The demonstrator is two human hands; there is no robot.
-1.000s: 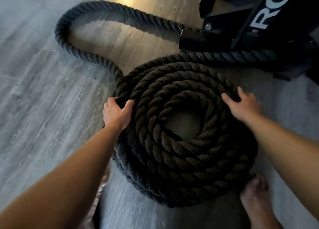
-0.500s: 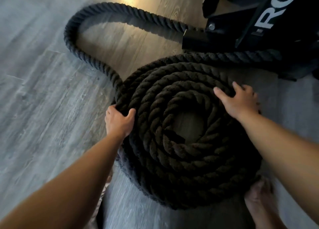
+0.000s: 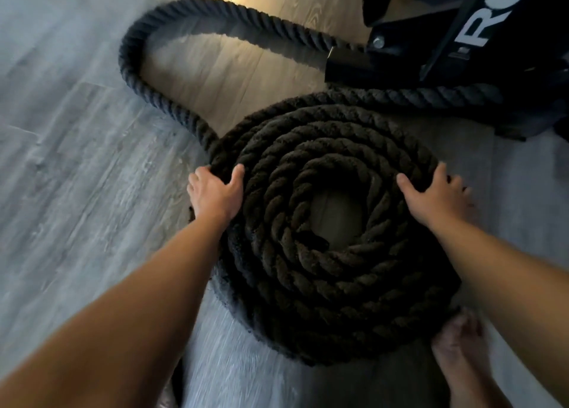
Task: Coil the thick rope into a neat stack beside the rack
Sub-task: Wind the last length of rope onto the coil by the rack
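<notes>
**Mia:** Where is the rope?

**Ben:** The rope [image 3: 308,303] lies on the floor [image 3: 77,192]. It is wound round and round into a big ring with a hole in the middle. You can see the floor through the hole. More turns lie under the top ones.

**Mia:** Is it near the rack?

**Ben:** Yes. The black rack [image 3: 498,38] is at the top right, just beside the ring. One bit of rope runs along the bottom of it.

**Mia:** Is all of the rope wound up?

**Ben:** No. A long loose bit comes out at the left side of the ring. It makes a big bend on the floor and goes back to the rack. I cannot tell where it ends.

**Mia:** What is the left hand doing?

**Ben:** The left hand [image 3: 214,193] is on the left edge of the ring. Its fingers curl over the outside turn and its thumb sits on top, so it grasps the rope.

**Mia:** And the right hand?

**Ben:** The right hand [image 3: 437,196] lies on top of the ring, on the right side. Its fingers are spread out flat on the rope. It is not holding anything.

**Mia:** Anything else?

**Ben:** A bare foot [image 3: 455,349] is at the bottom right, right next to the ring.
</notes>
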